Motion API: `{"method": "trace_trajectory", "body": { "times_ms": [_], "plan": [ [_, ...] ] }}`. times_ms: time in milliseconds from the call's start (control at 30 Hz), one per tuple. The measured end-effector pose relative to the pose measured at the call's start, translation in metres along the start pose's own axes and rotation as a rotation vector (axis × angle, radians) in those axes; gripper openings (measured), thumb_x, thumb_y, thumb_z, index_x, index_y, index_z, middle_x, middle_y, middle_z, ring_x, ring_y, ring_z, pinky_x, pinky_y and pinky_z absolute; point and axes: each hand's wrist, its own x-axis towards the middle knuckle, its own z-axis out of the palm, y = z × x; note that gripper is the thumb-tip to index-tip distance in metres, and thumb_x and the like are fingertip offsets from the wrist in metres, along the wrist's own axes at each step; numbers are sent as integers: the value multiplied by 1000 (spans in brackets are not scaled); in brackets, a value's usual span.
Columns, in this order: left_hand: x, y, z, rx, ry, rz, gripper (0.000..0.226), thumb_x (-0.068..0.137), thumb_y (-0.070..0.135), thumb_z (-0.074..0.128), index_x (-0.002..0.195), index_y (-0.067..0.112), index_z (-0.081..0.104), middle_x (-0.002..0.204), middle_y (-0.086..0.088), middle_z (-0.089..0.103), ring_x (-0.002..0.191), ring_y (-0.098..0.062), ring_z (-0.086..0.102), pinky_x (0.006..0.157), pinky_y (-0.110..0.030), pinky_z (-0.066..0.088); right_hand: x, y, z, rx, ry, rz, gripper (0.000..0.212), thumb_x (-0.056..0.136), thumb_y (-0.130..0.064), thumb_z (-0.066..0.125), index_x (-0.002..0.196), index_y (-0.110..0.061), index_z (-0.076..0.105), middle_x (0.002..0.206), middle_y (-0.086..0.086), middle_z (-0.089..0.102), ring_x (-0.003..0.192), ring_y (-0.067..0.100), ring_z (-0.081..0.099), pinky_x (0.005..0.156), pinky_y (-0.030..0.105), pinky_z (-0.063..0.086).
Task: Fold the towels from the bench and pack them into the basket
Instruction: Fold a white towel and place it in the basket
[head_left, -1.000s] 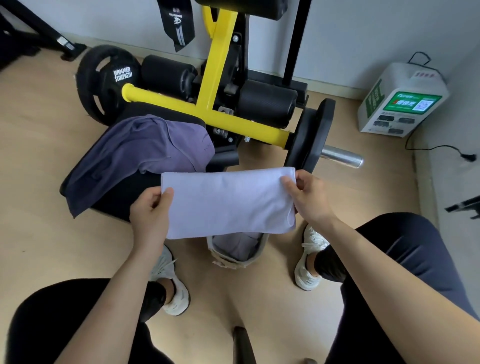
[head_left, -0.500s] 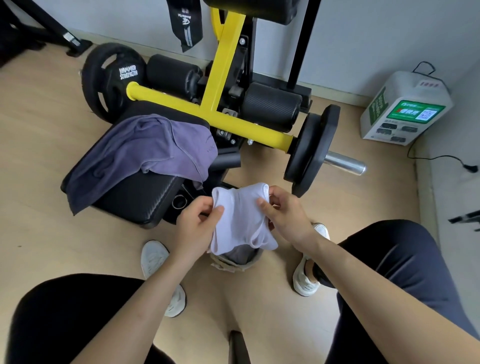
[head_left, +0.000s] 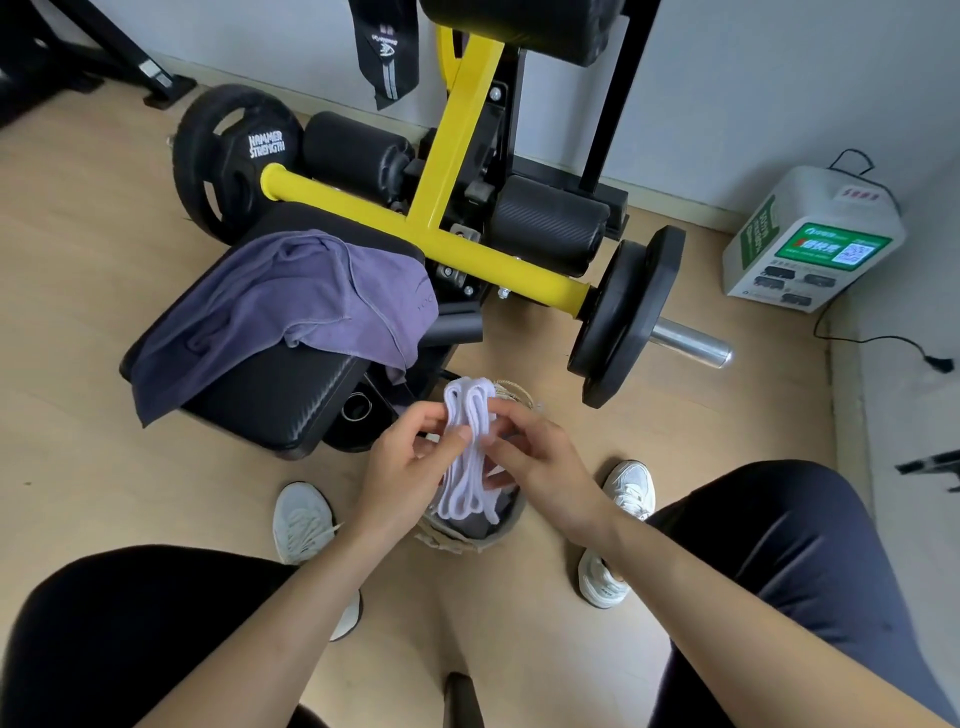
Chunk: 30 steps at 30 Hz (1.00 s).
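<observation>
Head view, nearest first: two forearms reaching in from below, between two dark-clad knees and two white shoes on the wood floor. Left hand and right hand, one of each, both pinching the white towel from either side, thumbs and fingers pressed against its stacked layers. Change noted: a second ago this towel was stretched flat between the two hands; half a second ago it was being drawn together; now it is a narrow bundle held edge-on, its folded edges visible as loops. Reading: folding of this piece looks finished or nearly so, packing is the likely next step. Directly beneath the hands, one woven basket, rim partly hidden; something dark grey already lies inside, and whether it is one towel or more cannot be told. Just beyond the left hand, one padded black surface. On it, one purple towel, unfolded and rumpled, draped over the far edge. Count of towels in plain view: two, one white in hand, one purple waiting. Farther out, beyond both hands: one yellow frame.
</observation>
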Motion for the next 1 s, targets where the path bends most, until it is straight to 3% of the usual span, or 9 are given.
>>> {"method": "trace_trajectory", "body": {
  "times_ms": [167, 300, 400, 467, 533, 633, 700, 833, 1000],
  "plan": [
    [-3, 1, 1, -9, 27, 6, 53, 66, 59, 82, 108, 30, 65, 102, 9, 73, 93, -14, 71, 80, -41, 61, -5, 0, 7, 102, -79, 36, 48, 100, 4, 45, 140, -21, 52, 109, 5, 63, 97, 18, 68, 93, 38, 58],
    [3, -3, -4, 8, 112, 17, 26, 77, 41, 73, 98, 27, 66, 89, 9, 72, 81, -12, 70, 72, -41, 58, -5, -2, 7, 41, -87, -10, 49, 95, 8, 45, 132, -21, 59, 112, 16, 63, 93, 18, 67, 93, 38, 57],
    [5, -2, -7, -25, 100, 36, 21, 80, 37, 70, 97, 25, 66, 85, 7, 70, 78, -13, 65, 72, -31, 52, 2, 1, -1, -56, 75, -50, 37, 88, -5, 57, 119, -21, 68, 101, 4, 65, 89, 20, 62, 84, 36, 55],
    [6, 2, -11, -56, 74, 46, 30, 79, 41, 70, 100, 21, 67, 91, -2, 70, 87, -24, 66, 76, -36, 51, 7, 3, -9, -84, 193, -31, 32, 88, -4, 65, 116, -19, 68, 98, 1, 63, 86, 16, 58, 80, 27, 52],
    [7, 7, -16, -137, 19, 20, 31, 82, 35, 70, 106, 16, 68, 101, -10, 72, 97, -29, 68, 83, -45, 54, 10, 3, -16, -98, 257, 43, 41, 87, -10, 73, 124, -21, 61, 109, 0, 61, 90, 13, 60, 81, 20, 52],
    [7, 12, -24, -304, -46, -76, 32, 87, 31, 67, 116, 18, 69, 116, -11, 72, 113, -35, 67, 98, -56, 52, 15, 7, -24, -8, 241, 188, 77, 77, -35, 82, 143, -30, 43, 125, -5, 60, 114, 14, 61, 99, 38, 53],
    [7, 13, -27, -424, -55, -148, 37, 90, 32, 69, 125, 21, 67, 126, -9, 70, 120, -34, 65, 103, -58, 51, 17, 9, -25, 109, 151, 255, 88, 72, -47, 82, 146, -39, 36, 130, -7, 62, 119, 17, 61, 105, 47, 49],
    [8, 16, -28, -571, -71, -242, 42, 95, 30, 63, 136, 22, 62, 133, -5, 69, 123, -29, 65, 102, -52, 53, 17, 7, -22, 246, -29, 267, 62, 83, -35, 73, 138, -40, 45, 136, -3, 60, 120, 27, 62, 105, 56, 47],
    [10, 13, -32, -575, -51, -284, 33, 102, 27, 57, 134, 22, 63, 129, -2, 71, 118, -23, 69, 94, -42, 56, 15, 5, -22, 335, 0, 249, 55, 79, -22, 71, 129, -38, 53, 135, 9, 59, 119, 35, 62, 99, 59, 50]
  ]
}}
